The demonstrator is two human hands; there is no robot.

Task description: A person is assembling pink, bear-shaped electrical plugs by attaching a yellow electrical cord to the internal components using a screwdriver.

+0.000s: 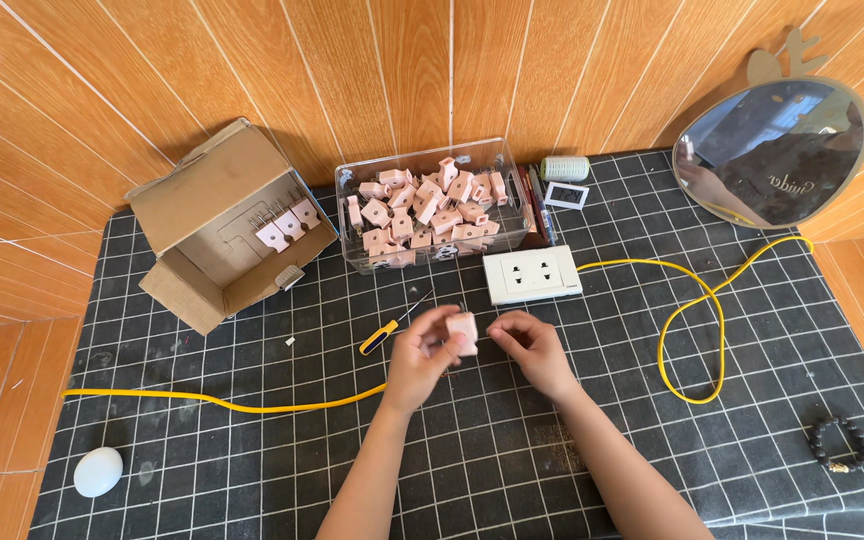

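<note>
My left hand grips a small pink plug-like block above the black gridded mat. My right hand is pinched close beside the block, fingertips touching or nearly touching its right side; whether it holds something small I cannot tell. A yellow-handled screwdriver lies on the mat just left of my left hand. A clear plastic box full of several similar pink blocks stands beyond my hands. A white double socket lies just past my hands, with a yellow cable running from it.
An open cardboard box with three pink blocks inside sits at the back left. A round mirror leans at the back right. A white egg-shaped object lies front left, a dark bead bracelet front right. Wooden panels surround the mat.
</note>
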